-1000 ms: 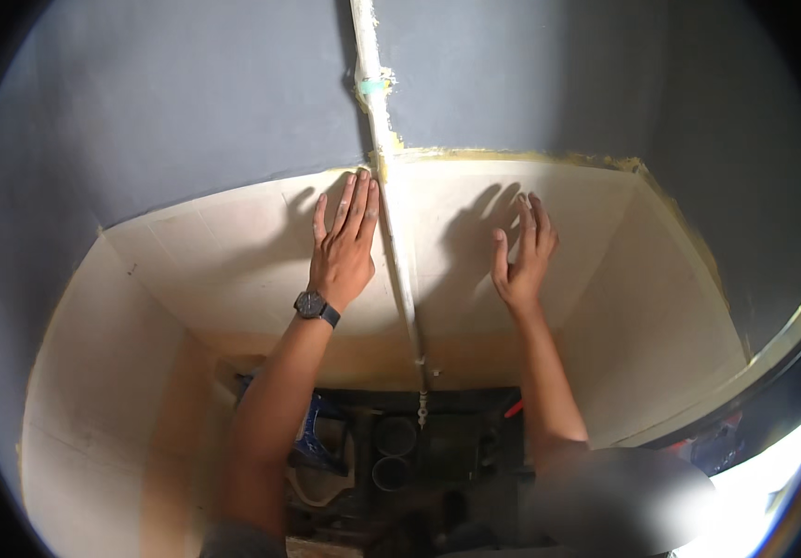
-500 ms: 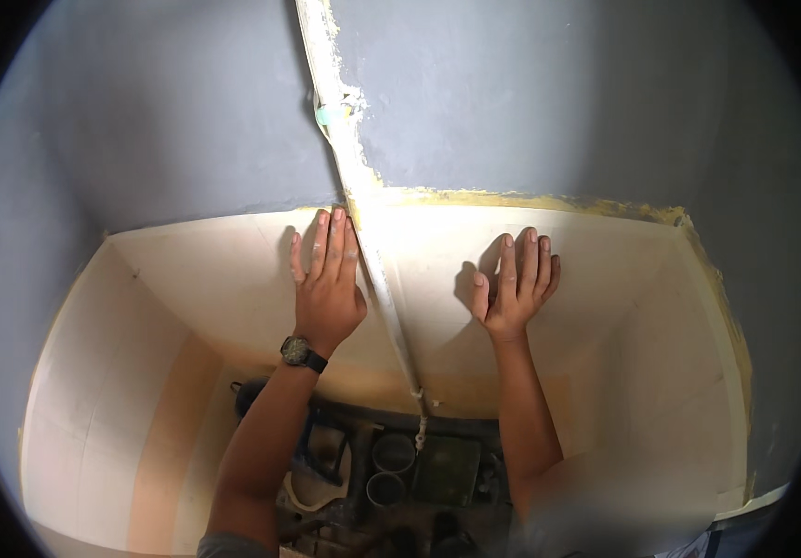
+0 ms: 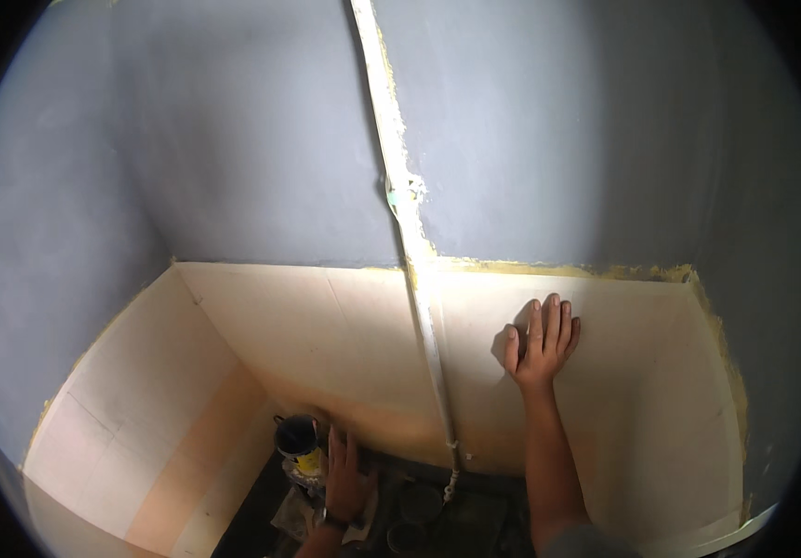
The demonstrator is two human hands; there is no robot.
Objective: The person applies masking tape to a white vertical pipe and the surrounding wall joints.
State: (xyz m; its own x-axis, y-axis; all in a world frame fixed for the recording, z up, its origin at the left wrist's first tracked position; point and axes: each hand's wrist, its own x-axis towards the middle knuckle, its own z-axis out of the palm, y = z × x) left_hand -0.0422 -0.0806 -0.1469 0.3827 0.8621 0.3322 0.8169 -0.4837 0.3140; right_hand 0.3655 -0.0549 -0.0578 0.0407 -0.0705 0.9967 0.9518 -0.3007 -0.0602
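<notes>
My right hand (image 3: 542, 346) lies against the pale tiled wall panel (image 3: 484, 325) to the right of the white pipe (image 3: 436, 367), its fingers stretched and spread. It holds nothing. Low in the view, my left hand (image 3: 345, 479) is down near the floor with its fingers extended, wearing a watch (image 3: 330, 517) on the wrist. It is just right of a dark bucket (image 3: 294, 433). A yellow-labelled container (image 3: 308, 463) appears against the bucket's lower side. No object shows in the left hand, though its palm is hidden.
The pipe runs from top to floor, with yellowish filler beside it and along the tile edge (image 3: 549, 271). Grey painted wall (image 3: 512, 139) rises above. Side tile panels (image 3: 131, 400) close in the left and right. Dim round tubs (image 3: 421, 503) stand on the dark floor.
My left hand has left the tiled wall beside the pipe and dropped toward the floor by the bucket. My right hand stays on the tiles. The view has tilted upward.
</notes>
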